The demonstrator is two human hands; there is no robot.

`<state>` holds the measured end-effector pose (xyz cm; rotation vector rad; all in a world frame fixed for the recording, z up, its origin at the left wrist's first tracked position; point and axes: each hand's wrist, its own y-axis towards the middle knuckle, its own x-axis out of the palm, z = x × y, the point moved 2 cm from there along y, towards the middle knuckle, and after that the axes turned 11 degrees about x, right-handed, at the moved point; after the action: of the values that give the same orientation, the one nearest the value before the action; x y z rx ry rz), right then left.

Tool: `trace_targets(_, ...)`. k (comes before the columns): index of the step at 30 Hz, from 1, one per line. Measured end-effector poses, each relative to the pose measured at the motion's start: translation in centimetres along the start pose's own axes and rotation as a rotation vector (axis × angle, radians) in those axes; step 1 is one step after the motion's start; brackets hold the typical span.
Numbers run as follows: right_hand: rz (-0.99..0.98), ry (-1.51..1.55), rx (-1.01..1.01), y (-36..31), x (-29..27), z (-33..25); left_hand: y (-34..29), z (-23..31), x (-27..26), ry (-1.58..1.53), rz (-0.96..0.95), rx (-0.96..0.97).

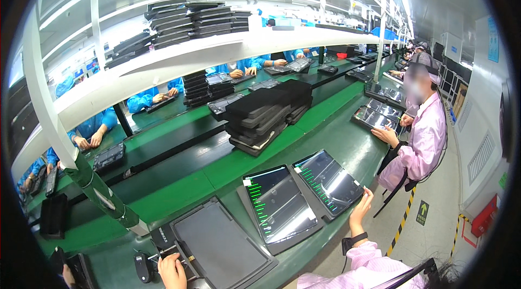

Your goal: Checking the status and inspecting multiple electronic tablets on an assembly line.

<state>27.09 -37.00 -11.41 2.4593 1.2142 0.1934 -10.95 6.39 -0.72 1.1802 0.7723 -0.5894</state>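
Note:
Low at the left, my left hand (172, 271) has its fingers curled down at a metal fitting (172, 252) by a flat black tray (225, 240); what they grip is hidden. A black computer mouse (143, 266) lies just left of that hand. Farther right, my right hand (360, 211), with a dark band at the wrist, touches the near right corner of a tablet (328, 180), fingers apart. Beside it a second tablet (282, 205) rests on a dark backing. Both tablets have lit screens with green lines down one side.
Stacked black foam pads (266, 113) stand beyond the tablets on the green bench. A green-wrapped post (103, 197) rises at the left under a white shelf (217, 53) loaded with black trays. A co-worker in pink (418, 132) sits to the right; blue-sleeved people work across the bench.

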Motion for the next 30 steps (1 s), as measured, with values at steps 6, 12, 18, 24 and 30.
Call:
trace_targets(6,0.015,-0.006,-0.007,-0.08,0.02,-0.2,0.25,0.3,-0.39,0.008,-0.006,-0.005)
trace_targets(12,0.006,-0.031,0.006,-0.09,-0.08,-0.54,0.41,0.45,-0.44,0.01,-0.037,-0.036)
trace_targets(18,0.002,-0.026,0.003,-0.07,-0.03,-0.58,0.21,0.1,-0.2,0.0,-0.055,-0.036)
trace_targets(24,0.002,-0.015,0.008,0.0,0.0,-0.5,0.1,-0.08,0.02,-0.02,-0.038,-0.04)
trace_targets(30,-0.011,0.01,0.011,0.04,0.04,-0.53,0.18,0.09,-0.18,-0.025,-0.056,-0.053)
